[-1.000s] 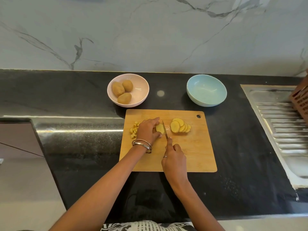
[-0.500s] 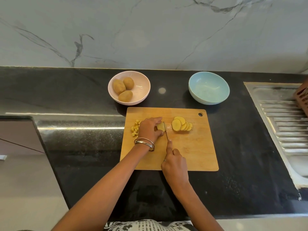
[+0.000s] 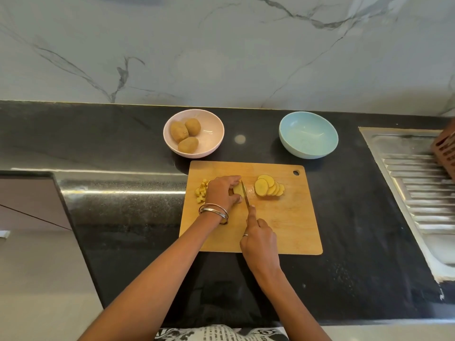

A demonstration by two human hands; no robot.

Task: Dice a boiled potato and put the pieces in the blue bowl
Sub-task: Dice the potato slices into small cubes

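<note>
Not much has shifted from half a second back: the knife (image 3: 245,194) has slid a touch closer to the left hand's fingertips, so less of the potato piece (image 3: 237,189) peeks out past the blade now, and the right hand (image 3: 260,239) sits in about the same spot near the front of the cutting board (image 3: 290,227). Sliced rounds, cubes and both bowls haven't budged.

So the thing the next cut hangs on: the potato piece is tucked right under the left hand (image 3: 221,193), whose fingers are curled down and clamped on it from above, thumb at the near side. It pokes out just to the right of those fingertips, and the blade runs front-to-back right across it, touching or nearly touching the finger side. Can't tell the piece's long axis, it's mostly hidden by the hand. The right hand is wrapped around the knife handle with the index finger stretched along the spine, sitting nearer the body than the potato.

Fanned slices (image 3: 269,187) lie further right of the blade, well clear of both hands. Finished cubes (image 3: 201,191) sit just left of the left hand. The blue bowl (image 3: 308,135) is off past the board's far right corner and has nothing in it yet, so I'd say it's mid-task, with the dicing only partly done.
</note>
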